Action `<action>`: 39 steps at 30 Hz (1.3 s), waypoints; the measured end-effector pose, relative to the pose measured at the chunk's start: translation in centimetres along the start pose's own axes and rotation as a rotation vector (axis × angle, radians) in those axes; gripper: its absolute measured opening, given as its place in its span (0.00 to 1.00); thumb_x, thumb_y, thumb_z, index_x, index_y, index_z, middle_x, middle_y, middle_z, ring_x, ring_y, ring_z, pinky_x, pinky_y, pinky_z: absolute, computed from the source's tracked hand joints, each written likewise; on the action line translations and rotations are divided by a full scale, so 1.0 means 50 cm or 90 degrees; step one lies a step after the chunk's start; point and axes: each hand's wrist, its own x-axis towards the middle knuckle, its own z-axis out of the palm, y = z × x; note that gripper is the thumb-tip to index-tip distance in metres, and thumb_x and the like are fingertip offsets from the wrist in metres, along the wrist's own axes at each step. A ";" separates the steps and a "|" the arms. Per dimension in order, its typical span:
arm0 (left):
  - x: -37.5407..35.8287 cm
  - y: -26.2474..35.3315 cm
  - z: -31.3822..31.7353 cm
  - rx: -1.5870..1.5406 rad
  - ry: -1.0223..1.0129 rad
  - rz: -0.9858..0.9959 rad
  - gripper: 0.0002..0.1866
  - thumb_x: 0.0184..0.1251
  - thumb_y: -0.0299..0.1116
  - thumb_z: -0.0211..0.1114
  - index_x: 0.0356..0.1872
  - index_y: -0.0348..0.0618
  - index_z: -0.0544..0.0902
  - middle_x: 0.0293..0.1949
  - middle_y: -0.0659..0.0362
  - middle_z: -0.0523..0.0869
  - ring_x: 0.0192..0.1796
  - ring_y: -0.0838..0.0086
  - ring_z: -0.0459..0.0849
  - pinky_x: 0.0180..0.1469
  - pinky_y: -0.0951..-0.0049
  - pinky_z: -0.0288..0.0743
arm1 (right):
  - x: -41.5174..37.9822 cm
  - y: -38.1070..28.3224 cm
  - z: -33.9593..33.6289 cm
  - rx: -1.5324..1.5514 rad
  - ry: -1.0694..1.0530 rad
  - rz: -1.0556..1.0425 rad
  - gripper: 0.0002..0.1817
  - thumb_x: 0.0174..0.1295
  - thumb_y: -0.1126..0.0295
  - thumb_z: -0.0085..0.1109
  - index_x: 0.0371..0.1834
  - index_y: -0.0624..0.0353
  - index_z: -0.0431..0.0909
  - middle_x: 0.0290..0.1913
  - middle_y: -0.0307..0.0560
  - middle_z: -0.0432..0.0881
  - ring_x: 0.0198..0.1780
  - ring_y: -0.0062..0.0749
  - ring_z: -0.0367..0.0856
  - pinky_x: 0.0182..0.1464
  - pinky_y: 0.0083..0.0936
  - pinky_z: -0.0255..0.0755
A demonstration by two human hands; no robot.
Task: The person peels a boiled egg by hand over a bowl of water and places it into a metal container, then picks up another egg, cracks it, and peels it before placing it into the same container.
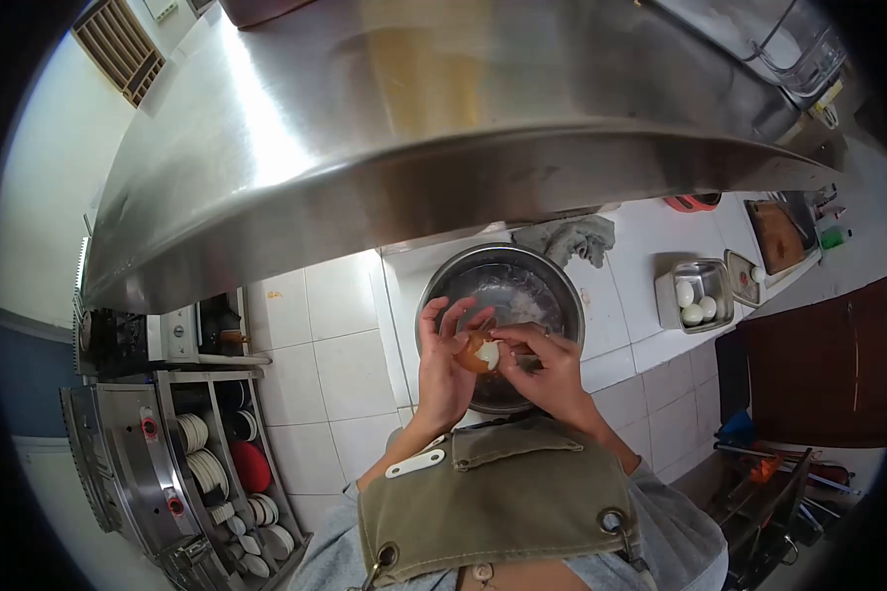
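A brown egg (pixel 480 354) is held over a round metal bowl (pixel 574 286), part of its shell gone and white showing on its right side. My left hand (pixel 446 369) grips the egg from the left, with some fingers raised. On the other side, my right hand (pixel 547 369) has its thumb and fingertips closed at the peeled edge. Whether a loose bit of shell is between those fingertips is too small to tell. Liquid and pale bits show inside the bowl.
To the right, a square metal container (pixel 668 300) holds several white peeled eggs, with its lid (pixel 741 276) alongside. A grey cloth (pixel 577 236) lies behind the bowl. A steel hood (pixel 414 187) hangs low ahead. Plates (pixel 205 471) fill a rack at left.
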 end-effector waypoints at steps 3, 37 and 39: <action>0.000 0.001 0.000 -0.005 -0.015 0.002 0.28 0.63 0.24 0.51 0.65 0.52 0.58 0.64 0.50 0.66 0.68 0.53 0.68 0.67 0.53 0.68 | -0.003 0.005 0.000 -0.079 0.006 -0.043 0.14 0.56 0.80 0.64 0.47 0.60 0.82 0.41 0.48 0.86 0.38 0.32 0.89 0.40 0.24 0.84; 0.008 0.005 -0.022 -0.054 -0.034 -0.129 0.27 0.65 0.27 0.45 0.67 0.50 0.60 0.68 0.45 0.64 0.73 0.49 0.60 0.72 0.48 0.62 | 0.018 0.006 -0.014 0.108 -0.177 0.145 0.19 0.56 0.73 0.71 0.51 0.61 0.79 0.45 0.45 0.82 0.43 0.26 0.85 0.43 0.23 0.79; 0.007 0.006 -0.019 -0.043 -0.033 -0.129 0.27 0.64 0.27 0.45 0.67 0.50 0.60 0.68 0.45 0.64 0.73 0.49 0.60 0.72 0.48 0.62 | 0.016 0.010 -0.016 0.134 -0.178 0.160 0.18 0.56 0.76 0.71 0.50 0.62 0.80 0.46 0.45 0.82 0.43 0.22 0.84 0.42 0.20 0.79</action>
